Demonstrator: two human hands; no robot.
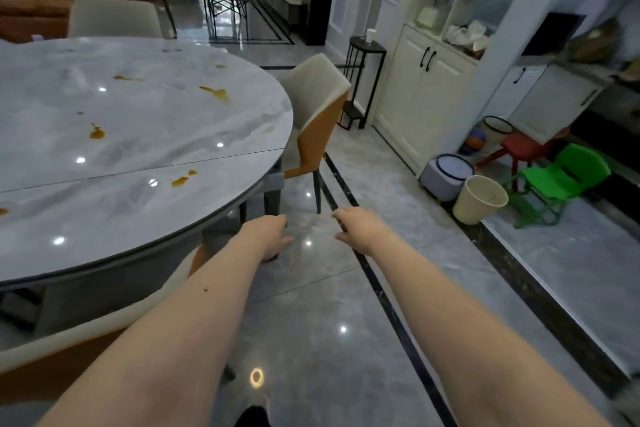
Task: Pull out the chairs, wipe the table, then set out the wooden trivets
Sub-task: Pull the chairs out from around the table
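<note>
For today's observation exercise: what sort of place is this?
Most likely a home dining area: a round marble-look table with orange spills, upholstered dining chairs around it, and a white cupboard holding dishes.

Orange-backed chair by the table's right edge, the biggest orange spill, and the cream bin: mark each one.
orange-backed chair point(313, 128), head view, on its orange back shell.
biggest orange spill point(218, 94), head view, middle of the stain.
cream bin point(474, 206), head view, on its outer wall.

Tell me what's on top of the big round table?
The marble table has orange-yellow spills spotted across its top, plus bright reflections of lights. No trivets or cloth show on the part in view. Its left side runs out of the picture.
</note>
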